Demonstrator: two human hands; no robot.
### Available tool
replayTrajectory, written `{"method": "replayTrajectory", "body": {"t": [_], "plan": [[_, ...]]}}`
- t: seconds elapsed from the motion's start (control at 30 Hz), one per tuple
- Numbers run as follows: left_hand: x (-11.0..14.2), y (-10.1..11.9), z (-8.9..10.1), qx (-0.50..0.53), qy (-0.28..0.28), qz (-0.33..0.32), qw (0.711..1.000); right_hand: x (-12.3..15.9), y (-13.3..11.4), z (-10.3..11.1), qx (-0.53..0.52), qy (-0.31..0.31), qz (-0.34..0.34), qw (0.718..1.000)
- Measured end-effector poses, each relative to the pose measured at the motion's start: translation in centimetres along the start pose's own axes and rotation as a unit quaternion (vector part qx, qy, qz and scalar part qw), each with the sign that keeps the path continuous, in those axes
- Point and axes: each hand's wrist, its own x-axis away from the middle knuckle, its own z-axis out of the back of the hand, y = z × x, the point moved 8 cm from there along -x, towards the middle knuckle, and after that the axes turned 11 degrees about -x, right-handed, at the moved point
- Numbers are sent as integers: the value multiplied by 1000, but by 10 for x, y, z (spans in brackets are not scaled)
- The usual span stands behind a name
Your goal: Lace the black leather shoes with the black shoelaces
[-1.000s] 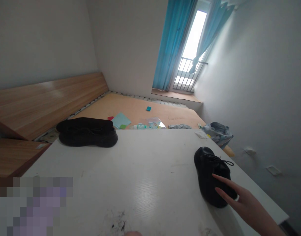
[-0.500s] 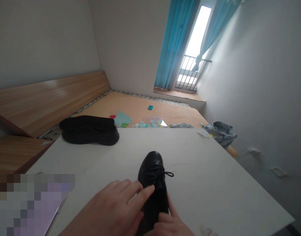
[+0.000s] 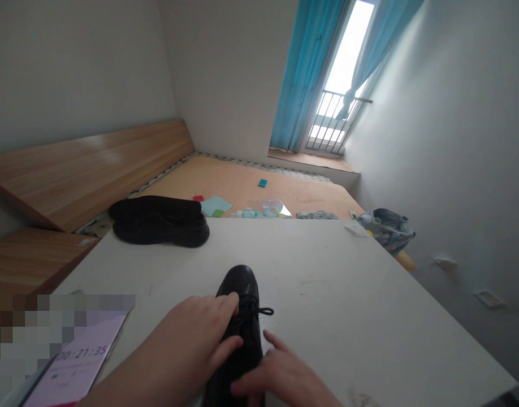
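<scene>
1 black leather lace-up shoe [image 3: 238, 333] lies on the white laminate table [image 3: 327, 271], toe pointing away, between the 2 hands. Left hand [image 3: 187, 339]: fingers together, curved over the laced upper and touching it (whether they grip cannot be told from this view). Right hand [image 3: 280, 376]: fingers apart, tips on the shoe's near end. Lower left, a lilac screen [image 3: 79, 367] reads 00:21:35. At the far table edge sit 2 thick-soled black shoes [image 3: 160, 221]. Beyond, an orange board [image 3: 251, 192] carries scattered papers [image 3: 216, 206], and blue curtains [image 3: 306, 73] hang beside a balcony door [image 3: 336, 107].
</scene>
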Motion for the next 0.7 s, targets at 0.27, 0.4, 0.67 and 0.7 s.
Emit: {"method": "replayTrajectory", "body": {"t": [0.27, 0.4, 0.67, 0.7], "plan": [[-1, -1, -9, -11, -9, -2, 1000, -33, -2, 56, 164, 244, -87, 952], [3, -1, 4, 65, 37, -20, 997, -45, 7, 51, 109, 220, -98, 964], [37, -36, 59, 318, 298, -8, 900, -48, 19, 49, -112, 189, -75, 973], [39, -36, 59, 330, 304, -13, 894, -48, 19, 49, -125, 188, -71, 972]]}}
